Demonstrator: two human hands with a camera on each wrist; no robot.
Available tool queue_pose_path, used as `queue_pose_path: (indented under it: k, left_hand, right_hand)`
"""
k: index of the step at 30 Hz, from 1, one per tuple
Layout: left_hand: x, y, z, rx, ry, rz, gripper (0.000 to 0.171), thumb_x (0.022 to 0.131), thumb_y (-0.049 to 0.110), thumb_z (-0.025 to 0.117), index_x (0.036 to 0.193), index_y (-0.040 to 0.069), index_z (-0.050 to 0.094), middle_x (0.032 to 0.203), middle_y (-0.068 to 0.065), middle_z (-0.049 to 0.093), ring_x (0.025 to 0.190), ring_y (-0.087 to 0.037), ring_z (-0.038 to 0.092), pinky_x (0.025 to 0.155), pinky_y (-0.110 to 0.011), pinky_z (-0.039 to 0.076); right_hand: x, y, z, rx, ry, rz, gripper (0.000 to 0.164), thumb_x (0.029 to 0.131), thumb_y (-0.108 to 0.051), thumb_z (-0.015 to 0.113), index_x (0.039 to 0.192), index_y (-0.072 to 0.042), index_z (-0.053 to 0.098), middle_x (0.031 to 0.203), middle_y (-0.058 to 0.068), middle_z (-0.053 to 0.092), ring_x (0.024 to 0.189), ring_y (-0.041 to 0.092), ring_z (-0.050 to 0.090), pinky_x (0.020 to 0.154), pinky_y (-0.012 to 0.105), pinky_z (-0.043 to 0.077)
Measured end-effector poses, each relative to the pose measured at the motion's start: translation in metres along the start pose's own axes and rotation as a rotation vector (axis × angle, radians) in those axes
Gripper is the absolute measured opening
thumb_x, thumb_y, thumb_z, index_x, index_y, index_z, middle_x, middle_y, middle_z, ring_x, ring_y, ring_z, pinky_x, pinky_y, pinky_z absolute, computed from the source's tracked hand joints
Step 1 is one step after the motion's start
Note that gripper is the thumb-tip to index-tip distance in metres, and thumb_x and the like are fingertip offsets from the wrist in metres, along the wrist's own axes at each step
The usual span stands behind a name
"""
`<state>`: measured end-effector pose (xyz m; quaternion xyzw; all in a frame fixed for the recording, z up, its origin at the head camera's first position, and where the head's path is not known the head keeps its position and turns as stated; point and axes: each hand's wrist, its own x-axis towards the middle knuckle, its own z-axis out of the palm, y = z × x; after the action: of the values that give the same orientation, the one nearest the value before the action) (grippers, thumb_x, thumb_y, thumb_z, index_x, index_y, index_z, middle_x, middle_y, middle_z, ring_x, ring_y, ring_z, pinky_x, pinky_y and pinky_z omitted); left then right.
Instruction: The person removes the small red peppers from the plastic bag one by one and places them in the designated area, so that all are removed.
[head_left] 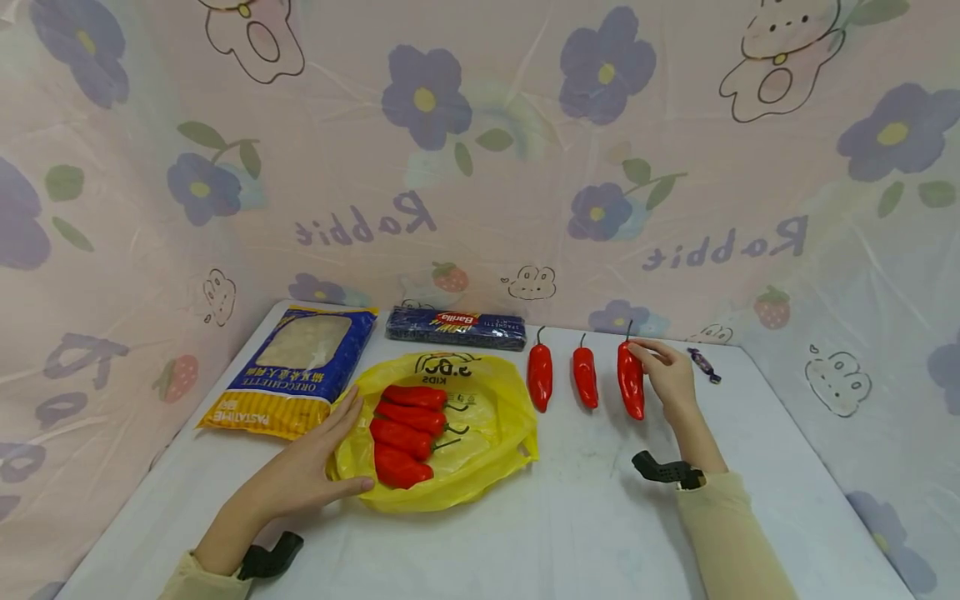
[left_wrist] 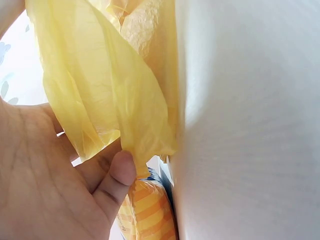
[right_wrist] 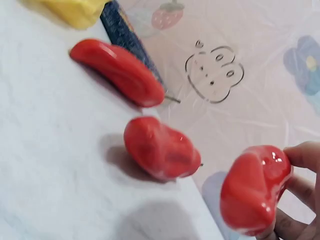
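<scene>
Sleeves (head_left: pixel 738 529) cut off | L fingers (head_left: pixel 339 417) spread on yel bag (head_left: pixel 435 500), part hid | R fingers (right_wrist: pixel 305 154) pinch pepper (right_wrist: pixel 247 195)

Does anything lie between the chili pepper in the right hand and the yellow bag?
Yes: two more red chili peppers lie on the table between the held pepper and yellow bag; passing over them looks feasible.

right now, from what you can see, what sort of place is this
Probably a small staged tabletop set-up rather than a working kitchen: a white table closed in on three sides by a printed sheet, with peppers spaced in a row beside a yellow bag.
</scene>
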<state>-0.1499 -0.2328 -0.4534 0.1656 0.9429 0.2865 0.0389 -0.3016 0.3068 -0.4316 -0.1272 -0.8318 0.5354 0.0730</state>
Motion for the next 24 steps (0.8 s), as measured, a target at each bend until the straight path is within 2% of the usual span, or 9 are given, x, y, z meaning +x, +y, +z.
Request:
queue_pose_path:
  k: [2, 8, 12, 16, 20, 24]
  left_hand:
    - [0.000, 0.000, 0.000, 0.001, 0.003, 0.004, 0.116, 0.086, 0.070, 0.076, 0.170, 0.010, 0.022, 0.179, -0.012, 0.011, 0.155, -0.051, 0.031, 0.116, -0.073, 0.038]
    - [0.000, -0.003, 0.002, 0.003, 0.013, 0.019, 0.115, 0.087, 0.069, 0.076, 0.170, 0.009, 0.023, 0.179, -0.012, 0.012, 0.155, -0.051, 0.031, 0.116, -0.073, 0.037]
    - [0.000, -0.003, 0.003, 0.007, 0.014, 0.021, 0.115, 0.087, 0.068, 0.076, 0.170, 0.009, 0.023, 0.178, -0.012, 0.012, 0.155, -0.051, 0.031, 0.117, -0.072, 0.037]
    - [0.000, -0.003, 0.002, 0.003, 0.010, 0.011, 0.115, 0.087, 0.068, 0.076, 0.170, 0.009, 0.023, 0.179, -0.012, 0.012, 0.155, -0.051, 0.032, 0.116, -0.073, 0.037]
    - [0.000, -0.001, 0.002, -0.005, 0.004, 0.004, 0.115, 0.087, 0.069, 0.076, 0.170, 0.010, 0.022, 0.179, -0.012, 0.011, 0.155, -0.051, 0.031, 0.116, -0.073, 0.037]
    - [0.000, 0.000, 0.001, -0.003, 0.002, 0.002, 0.116, 0.086, 0.069, 0.076, 0.170, 0.010, 0.022, 0.179, -0.012, 0.011, 0.155, -0.051, 0.031, 0.116, -0.073, 0.037]
  right_hand:
    - [0.005, 0.004, 0.000, -0.020, -0.007, 0.007, 0.062, 0.103, -0.053, 0.064, 0.146, -0.009, 0.064, 0.145, 0.019, 0.060, 0.117, 0.030, 0.058, 0.112, 0.054, 0.044]
    - [0.020, 0.016, 0.002, -0.104, -0.023, 0.043, 0.064, 0.103, -0.054, 0.062, 0.150, -0.010, 0.061, 0.155, 0.021, 0.052, 0.132, 0.037, 0.051, 0.107, 0.048, 0.045]
    - [0.029, 0.022, 0.004, -0.156, -0.035, 0.066, 0.064, 0.104, -0.055, 0.061, 0.150, -0.011, 0.061, 0.154, 0.023, 0.052, 0.132, 0.037, 0.050, 0.102, 0.043, 0.047]
    - [0.037, 0.027, 0.004, -0.177, -0.043, 0.045, 0.064, 0.104, -0.053, 0.061, 0.148, -0.008, 0.062, 0.150, 0.026, 0.055, 0.129, 0.038, 0.052, 0.096, 0.039, 0.048]
    - [0.041, 0.035, 0.007, -0.206, -0.019, 0.009, 0.061, 0.104, -0.051, 0.061, 0.144, -0.006, 0.065, 0.148, 0.026, 0.058, 0.130, 0.039, 0.054, 0.097, 0.040, 0.050]
    - [0.044, 0.041, 0.013, -0.222, 0.021, -0.001, 0.059, 0.105, -0.050, 0.060, 0.143, -0.006, 0.066, 0.147, 0.027, 0.060, 0.133, 0.041, 0.056, 0.108, 0.048, 0.053]
